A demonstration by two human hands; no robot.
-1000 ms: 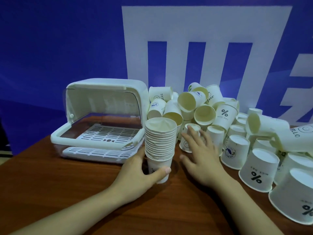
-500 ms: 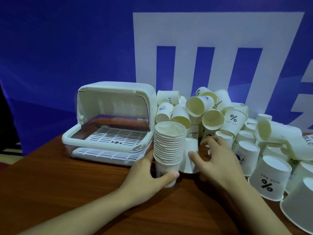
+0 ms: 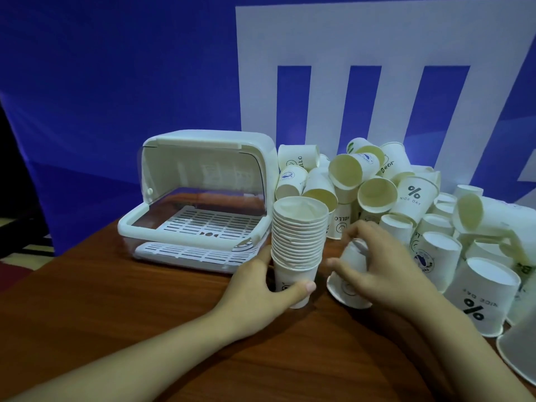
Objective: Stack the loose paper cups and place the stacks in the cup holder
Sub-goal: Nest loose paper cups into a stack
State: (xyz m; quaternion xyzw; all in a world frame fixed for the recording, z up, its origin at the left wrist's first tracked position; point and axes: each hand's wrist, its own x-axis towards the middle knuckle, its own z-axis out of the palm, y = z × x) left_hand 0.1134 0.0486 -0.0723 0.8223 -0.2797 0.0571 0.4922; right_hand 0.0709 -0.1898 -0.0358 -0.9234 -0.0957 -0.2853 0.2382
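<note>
A tall stack of white paper cups (image 3: pixel 298 236) stands upright on the brown table, and my left hand (image 3: pixel 261 288) grips its bottom cup. Just right of the stack, my right hand (image 3: pixel 377 268) holds a single paper cup (image 3: pixel 348 274), tilted with its mouth toward me and low over the table. A pile of loose paper cups (image 3: pixel 374 187) lies behind and to the right, some upside down, some on their sides. The white cup holder (image 3: pixel 203 198) sits to the left of the stack with its clear lid raised and its slotted tray bare.
A blue and white banner (image 3: pixel 145 82) hangs behind the table. More upside-down cups, one marked with a percent sign (image 3: pixel 478 297), crowd the right edge. Brown wooden table (image 3: pixel 116 314) surface stretches in front of the holder and toward me.
My right hand has drawn one cup out of the pile toward me and tilted it beside the stack. My left hand still holds the stack. The view has shifted left and closer.
</note>
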